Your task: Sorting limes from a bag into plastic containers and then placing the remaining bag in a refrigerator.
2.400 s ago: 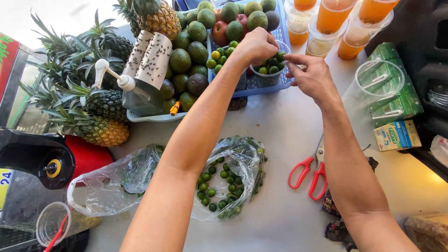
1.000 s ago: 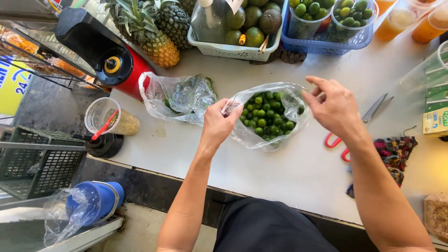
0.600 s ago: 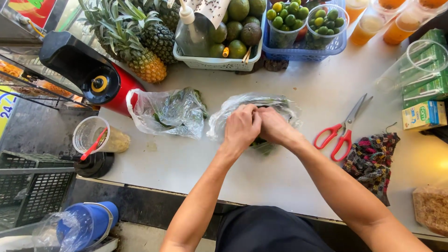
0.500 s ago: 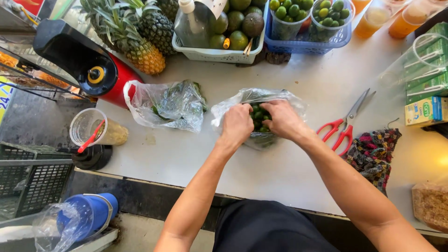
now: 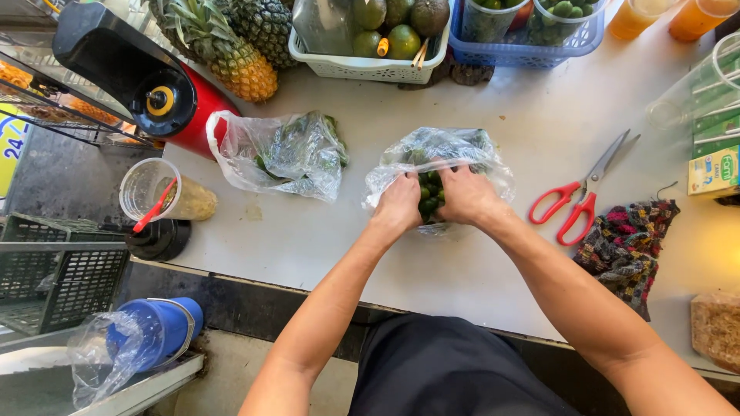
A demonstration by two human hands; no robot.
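Both my hands are at the clear plastic bag of small green limes [image 5: 439,166], which lies near the middle of the worktop [image 5: 493,277], closer to the far edge than to mine. My left hand [image 5: 398,206] is curled shut, gripping the film at the bag's near left side. My right hand [image 5: 465,196] is closed on the film just beside it, knuckles up. The two hands almost touch, with dark limes showing in the gap between them. I cannot tell whether the fingertips are inside the bag mouth or only bunching film.

Surroundings: a second clear bag with leafy green contents [image 5: 281,154] lies to the left, near but apart. Red-handled scissors [image 5: 584,192] lie to the right, blades pointing toward the far right corner. A patterned cloth [image 5: 628,243] lies beside them. A white basket [image 5: 370,65] of fruit stands at the far edge.

Risk, my judgement: the film looks thin. Pulling both hands apart hard could split it and send limes rolling toward the near edge and off. A loose grip could let the mouth sag and spill fruit.
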